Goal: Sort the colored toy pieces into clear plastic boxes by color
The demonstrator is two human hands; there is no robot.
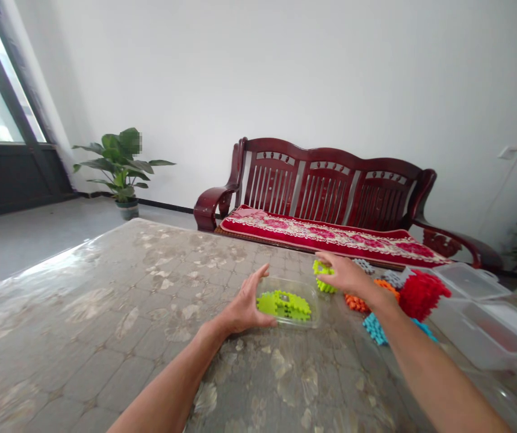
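A small clear plastic tray (309,287) sits on the patterned table (118,313), with lime-green toothed plastic pieces (284,304) lying in it. My left hand (245,308) grips the tray's left side, thumb on its rim. Just beyond the tray's right end, my right hand (343,273) is closed on more lime-green pieces (322,275). To the right lies a pile of the same kind of pieces: red (422,293), orange (354,302), blue (374,328) and grey (392,278).
Larger clear plastic boxes (475,322) and a lid stand at the table's right edge. Behind the table is a dark wooden bench (325,192) with a red cushion. A potted plant (121,165) stands by the window at the left.
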